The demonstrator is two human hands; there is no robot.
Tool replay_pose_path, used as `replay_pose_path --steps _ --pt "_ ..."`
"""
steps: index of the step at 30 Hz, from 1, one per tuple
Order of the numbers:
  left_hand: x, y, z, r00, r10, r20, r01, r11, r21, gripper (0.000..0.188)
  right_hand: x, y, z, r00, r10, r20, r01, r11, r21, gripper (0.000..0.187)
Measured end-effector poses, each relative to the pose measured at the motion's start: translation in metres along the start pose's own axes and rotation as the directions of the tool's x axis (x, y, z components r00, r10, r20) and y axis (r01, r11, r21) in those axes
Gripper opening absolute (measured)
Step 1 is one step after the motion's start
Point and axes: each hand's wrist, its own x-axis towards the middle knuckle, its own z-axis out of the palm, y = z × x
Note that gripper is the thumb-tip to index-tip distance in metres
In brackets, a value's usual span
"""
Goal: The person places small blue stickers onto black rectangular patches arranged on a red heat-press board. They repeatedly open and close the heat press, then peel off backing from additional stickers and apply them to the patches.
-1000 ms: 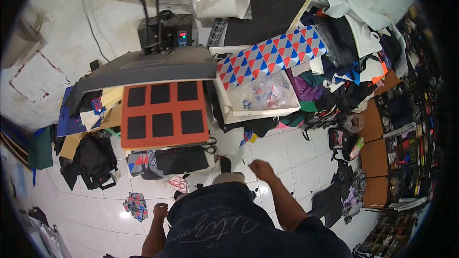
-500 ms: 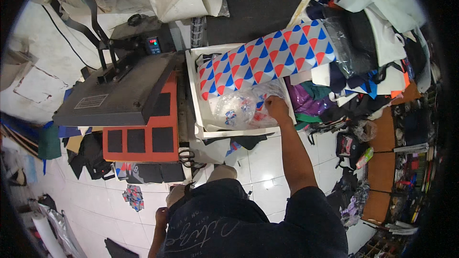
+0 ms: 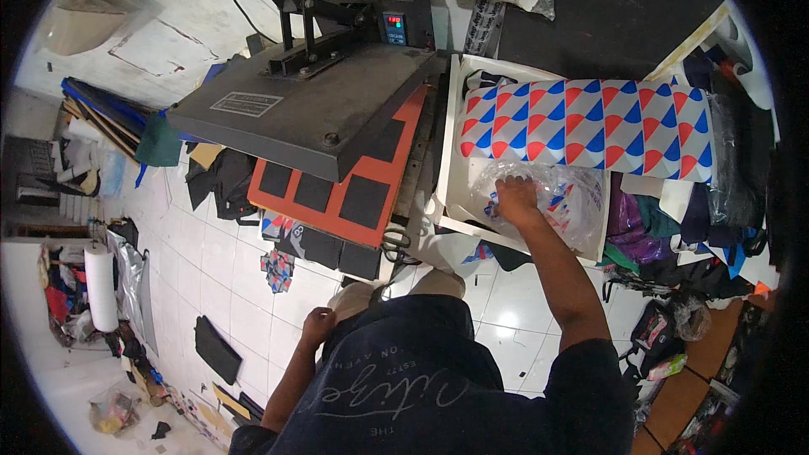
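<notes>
Touching plastic bag (image 3: 577,215) in white box (image 3: 452,152), right hand (image 3: 517,197), grip unclear, left hand (image 3: 318,325) curled in

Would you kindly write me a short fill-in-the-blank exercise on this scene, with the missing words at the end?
1. The person's ____ hand is at the clear bag in the white box.
2. The patterned sheet lying over the box is grey, red and ____.
3. In the picture, the press stands to the ____ of the box.
4. The squares on the orange board are ____.

Missing words: right; blue; left; black.
</notes>
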Motion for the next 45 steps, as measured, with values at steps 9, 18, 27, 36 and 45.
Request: replay_pose_path --steps 9,18,27,36,45 --pt "-0.016 0.014 -0.009 0.999 -0.046 -0.019 0.044 0.996 -0.075 0.043 -0.002 0.005 0.024 0.999 -0.033 0.039 0.032 0.999 0.035 0.025" --pt "-0.011 0.027 -0.021 0.998 0.035 0.061 -0.031 0.997 -0.064 0.041 -0.008 0.012 0.011 1.000 -0.016 0.017 0.012 0.973 0.232 0.028" --pt "0.033 -0.012 -0.025 0.978 0.169 0.121 -0.180 0.980 0.087 0.040 -0.002 0.009 0.036 0.997 -0.065 0.044 0.055 0.979 0.195 0.023" --pt "0.034 0.016 -0.022 0.967 0.210 0.142 -0.224 0.970 0.096 0.035 -0.001 0.015 0.037 0.999 -0.019 0.034 0.011 0.975 0.222 0.018" --pt "0.050 -0.010 -0.015 0.968 0.193 0.162 -0.216 0.967 0.138 0.033 -0.004 0.009 0.033 0.999 -0.004 0.044 -0.008 0.961 0.276 0.030"
